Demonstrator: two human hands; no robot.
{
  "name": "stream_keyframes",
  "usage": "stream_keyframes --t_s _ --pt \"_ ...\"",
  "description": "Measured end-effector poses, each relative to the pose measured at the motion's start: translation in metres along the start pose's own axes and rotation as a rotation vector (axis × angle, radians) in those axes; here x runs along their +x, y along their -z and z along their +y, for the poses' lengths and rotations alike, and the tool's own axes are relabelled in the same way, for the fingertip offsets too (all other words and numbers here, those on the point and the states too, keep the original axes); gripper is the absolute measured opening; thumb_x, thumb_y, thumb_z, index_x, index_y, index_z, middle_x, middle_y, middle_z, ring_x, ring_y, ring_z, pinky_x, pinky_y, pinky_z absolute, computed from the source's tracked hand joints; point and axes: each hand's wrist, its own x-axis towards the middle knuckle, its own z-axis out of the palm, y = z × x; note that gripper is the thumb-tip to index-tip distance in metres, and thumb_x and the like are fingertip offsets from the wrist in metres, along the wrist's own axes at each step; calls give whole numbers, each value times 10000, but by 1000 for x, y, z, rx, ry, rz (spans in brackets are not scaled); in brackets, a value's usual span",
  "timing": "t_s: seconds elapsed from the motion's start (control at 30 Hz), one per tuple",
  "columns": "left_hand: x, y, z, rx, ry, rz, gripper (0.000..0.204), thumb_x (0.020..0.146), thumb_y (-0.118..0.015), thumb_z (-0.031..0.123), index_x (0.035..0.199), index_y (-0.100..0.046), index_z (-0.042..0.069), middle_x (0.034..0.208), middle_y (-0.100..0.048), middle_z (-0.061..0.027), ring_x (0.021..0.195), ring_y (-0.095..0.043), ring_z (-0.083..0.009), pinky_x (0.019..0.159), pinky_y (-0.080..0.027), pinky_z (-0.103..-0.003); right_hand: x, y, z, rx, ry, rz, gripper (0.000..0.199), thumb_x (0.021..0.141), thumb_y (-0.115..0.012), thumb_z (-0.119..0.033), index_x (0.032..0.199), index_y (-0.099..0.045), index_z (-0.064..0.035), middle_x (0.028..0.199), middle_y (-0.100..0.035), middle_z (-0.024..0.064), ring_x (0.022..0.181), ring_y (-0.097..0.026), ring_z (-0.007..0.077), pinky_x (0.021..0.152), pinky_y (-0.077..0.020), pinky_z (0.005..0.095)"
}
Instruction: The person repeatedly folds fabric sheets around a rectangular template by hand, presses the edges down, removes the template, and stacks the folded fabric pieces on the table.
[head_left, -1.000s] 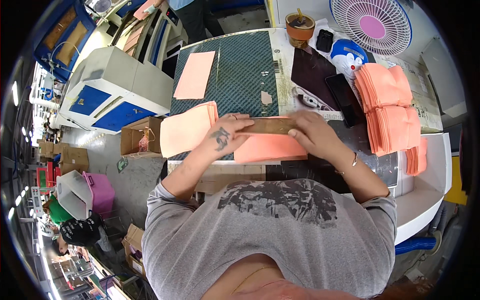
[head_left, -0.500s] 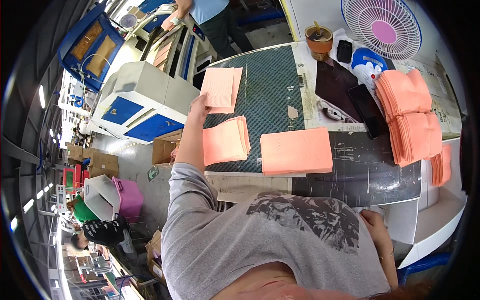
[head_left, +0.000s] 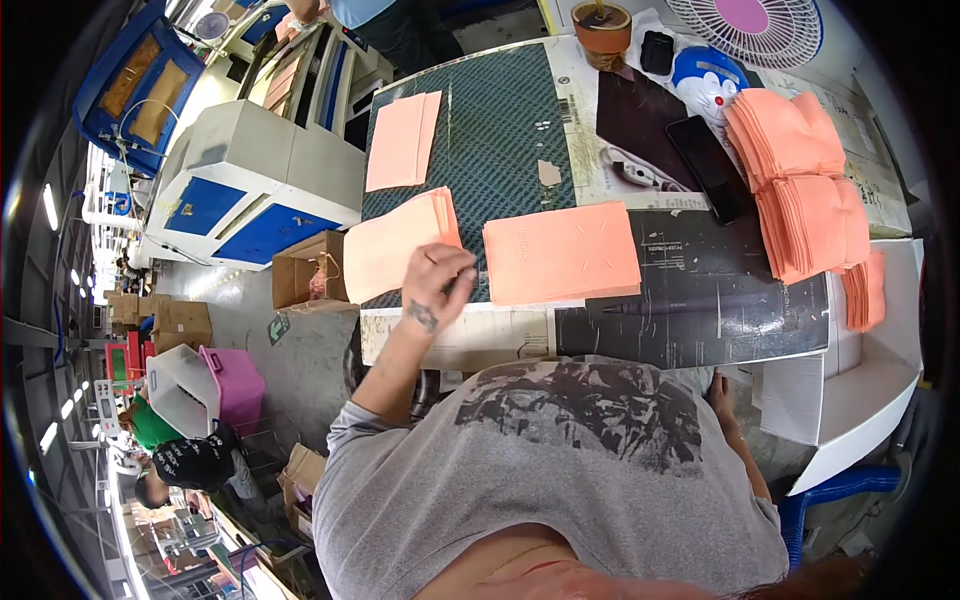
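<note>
My left hand (head_left: 437, 285) is over the near table edge, between two piles of salmon-pink sheets. Its fingers are bent and the thumb stands a little apart, with nothing seen between them. The hand overlaps the right corner of a fanned pile (head_left: 390, 255). Just to its right lies a neater stack (head_left: 560, 250) with small slits in its top sheet. Farther back, a small pile (head_left: 400, 140) rests on the green patterned mat (head_left: 490, 130). Low at my right side, my right hand (head_left: 722, 395) hangs by the table edge, its fingers mostly hidden.
Thick bundles of folded pink pieces (head_left: 800, 190) stand at the right, beside a black phone (head_left: 708, 165). A fan (head_left: 740, 20), a brown pot (head_left: 602, 35) and a blue figure (head_left: 708, 75) are behind. An open white carton (head_left: 860, 400) sits right; a cardboard box (head_left: 300, 275) is left.
My left hand has let go of the far pile and come back toward me, to the near piles. The far pile stays on the mat. My right hand is less visible.
</note>
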Motion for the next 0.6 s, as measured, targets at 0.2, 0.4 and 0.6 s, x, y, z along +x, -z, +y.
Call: stream_keyframes --t_s 0.2,0.4,0.6 --pt "-28 -36 52 63 -57 0 191 735 -736 52 919 -688 59 963 -649 -52 892 -578 -228 826 -472 -328 0 0 4 -164 3 -12 567 1001 -447 -443 1287 -495 45 1080 -609 215 926 -583 305 848 -445 381" --pt "-30 -48 46 41 122 98 214 739 -758 60 940 -691 35 966 -632 -64 889 -562 -239 807 -466 -326 -12 -3 -9 -250 85 20 632 989 -436 -512 1268 -477 54 1064 -582 244 916 -569 320 844 -438 398" --pt "-31 -47 43 21 115 20 197 745 -760 56 927 -689 41 976 -623 -64 893 -549 -236 800 -462 -323 -43 -9 -66 -234 123 -52 590 995 -449 -471 1278 -492 45 1117 -589 220 953 -578 309 858 -444 384"
